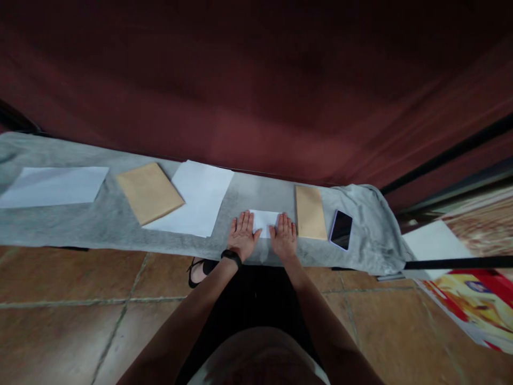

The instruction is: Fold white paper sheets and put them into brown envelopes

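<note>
A small white sheet of paper [265, 223], perhaps folded, lies flat on the grey cloth [256, 187] in front of me. My left hand [242, 234] rests palm down on its left edge, fingers stretched forward and thumb reaching inward. On its right edge lies my right hand [284, 236], also flat with the fingers extended. A dark band [232, 257] circles my left wrist. Just right of my right hand is a brown envelope-like pad [311, 212]. To the left of my left hand are large white sheets [204, 195], partly under another brown pad [150, 192].
A phone [342, 230] with a dark screen lies right of the brown pad. Another white sheet [56, 186] is at the far left. Behind the cloth-covered surface hangs a dark red curtain [256, 123]. A colourful printed box [476, 299] sits at the lower right, by a black bar [457, 263].
</note>
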A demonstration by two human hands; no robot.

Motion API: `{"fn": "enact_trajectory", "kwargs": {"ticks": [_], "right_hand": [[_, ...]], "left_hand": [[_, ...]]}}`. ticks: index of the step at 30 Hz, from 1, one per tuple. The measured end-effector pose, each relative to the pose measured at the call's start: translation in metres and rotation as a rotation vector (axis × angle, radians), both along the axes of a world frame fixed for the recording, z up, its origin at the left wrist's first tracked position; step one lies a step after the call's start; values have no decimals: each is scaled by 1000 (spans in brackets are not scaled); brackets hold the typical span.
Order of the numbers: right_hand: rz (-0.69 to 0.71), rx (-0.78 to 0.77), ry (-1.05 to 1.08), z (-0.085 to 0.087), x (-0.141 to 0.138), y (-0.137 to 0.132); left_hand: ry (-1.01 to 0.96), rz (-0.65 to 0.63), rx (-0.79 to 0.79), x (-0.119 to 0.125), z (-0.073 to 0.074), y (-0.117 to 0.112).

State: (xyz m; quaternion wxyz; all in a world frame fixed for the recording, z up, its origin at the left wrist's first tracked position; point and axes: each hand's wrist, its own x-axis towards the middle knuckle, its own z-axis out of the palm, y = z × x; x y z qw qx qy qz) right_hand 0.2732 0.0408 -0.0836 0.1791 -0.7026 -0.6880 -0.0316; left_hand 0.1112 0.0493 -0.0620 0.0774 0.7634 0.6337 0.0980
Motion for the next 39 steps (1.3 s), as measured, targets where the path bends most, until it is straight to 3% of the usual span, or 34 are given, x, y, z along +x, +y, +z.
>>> {"fn": "enact_trajectory", "kwargs": {"ticks": [5, 8, 12, 16, 22, 25, 28, 31, 35, 39], "right_hand": [[25, 31, 46, 5, 8, -4], [115, 31, 69, 10, 17, -17], [254, -6, 67, 14, 25, -35], [254, -34, 69, 16, 25, -38], [244, -4, 137, 20, 26, -32], [228, 15, 333, 28, 32, -27], [169, 23, 544, 37, 39, -20], [104, 44, 710, 44, 42, -10], [22, 60, 884, 46, 37, 5], [-16, 36, 838, 39, 29, 17]], "left_hand": [[30, -69, 46, -10, 3, -5], [47, -224, 70, -15, 7, -13], [120, -352, 13, -14, 12, -17], [200, -396, -39, -7, 21, -11], [98, -377, -28, -6, 47, -5], [38, -386, 2, -11, 67, -1], [-193, -289, 83, -17, 85, 5], [-607, -61, 36, -22, 90, 14], [-1049, 92, -205, -23, 73, 16], [-1065, 243, -364, -17, 46, 3]]}}
